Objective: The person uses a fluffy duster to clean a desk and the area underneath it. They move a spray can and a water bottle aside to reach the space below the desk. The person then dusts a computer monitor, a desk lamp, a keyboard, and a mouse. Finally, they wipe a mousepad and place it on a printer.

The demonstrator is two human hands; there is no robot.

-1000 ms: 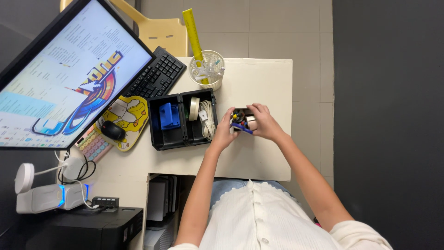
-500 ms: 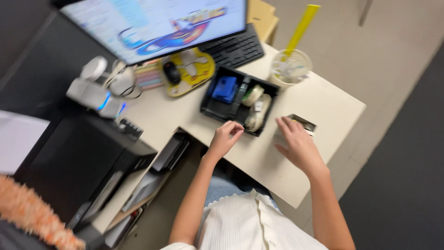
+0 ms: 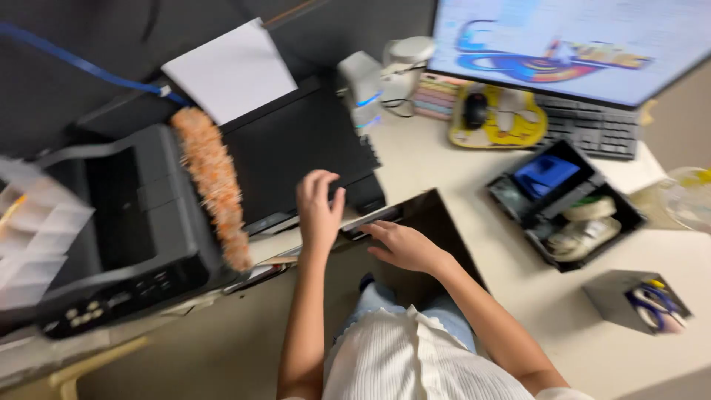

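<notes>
Surface [image 3: 444, 159]: cream laminate, smooth, low sheen. Black unit [image 3: 296, 148] beside the left hand [image 3: 320, 211]: matt plastic, finely ribbed top. Printer [image 3: 126, 244]: black plastic, semi-gloss casing. Duster [image 3: 215, 185]: orange, fluffy fibre. Sheet [image 3: 229, 70]: white paper, matt. Divided tray [image 3: 563, 204]: black plastic, matt. Small box [image 3: 637, 300]: grey, dull finish; material unclear through blur. Monitor [image 3: 570, 37]: glossy lit screen. Mouse mat [image 3: 503, 118]: yellow printed, looks soft and matt. Blouse [image 3: 415, 355]: white ribbed cloth. Jeans [image 3: 378, 300]: blue denim.
</notes>
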